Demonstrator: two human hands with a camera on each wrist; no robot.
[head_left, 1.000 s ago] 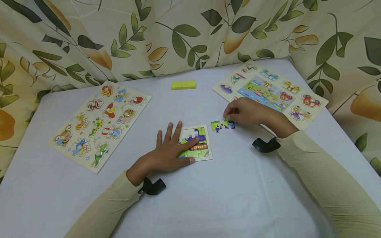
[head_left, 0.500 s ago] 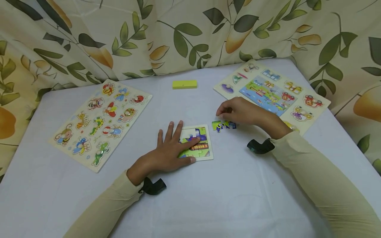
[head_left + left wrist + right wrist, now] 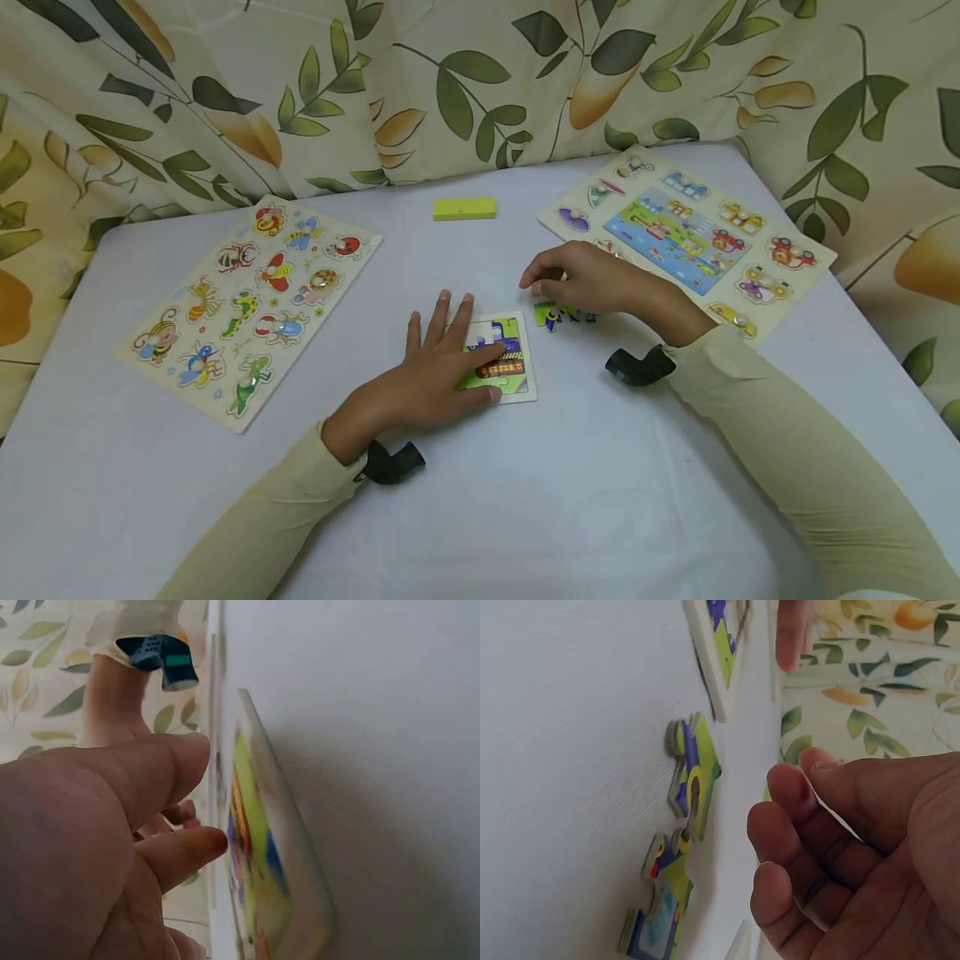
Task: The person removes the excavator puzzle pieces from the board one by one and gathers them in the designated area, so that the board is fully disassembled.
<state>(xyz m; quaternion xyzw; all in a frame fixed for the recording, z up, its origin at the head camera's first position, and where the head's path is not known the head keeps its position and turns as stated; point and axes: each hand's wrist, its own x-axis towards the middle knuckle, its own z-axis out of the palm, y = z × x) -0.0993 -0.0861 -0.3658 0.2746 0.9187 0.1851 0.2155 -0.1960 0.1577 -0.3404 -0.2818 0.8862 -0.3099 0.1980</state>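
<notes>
A small framed puzzle (image 3: 516, 383) with a purple and orange vehicle picture lies at mid-table, with a pale gap in its upper part. My left hand (image 3: 423, 383) rests over its left side, fingers spread; in the left wrist view, the thumb and a fingertip are beside the puzzle's edge (image 3: 300, 832). Several loose pieces (image 3: 551, 316) lie just right of the frame, and the right wrist view shows a green and purple piece (image 3: 699, 769) among them. Above them hovers my right hand (image 3: 596, 279), fingers loosely bent, thumb close to the index finger (image 3: 791, 787), nothing visible between them.
An insect board (image 3: 243, 312) lies at the left, and a vehicle board (image 3: 675, 242) at the back right, partly behind the right forearm. A yellow-green block (image 3: 464, 208) sits at the back middle. Behind the table hangs a leaf-patterned curtain (image 3: 465, 100).
My right hand has moved left across the loose pieces, nearer the framed puzzle. My left hand has shifted slightly right and up, still over the puzzle.
</notes>
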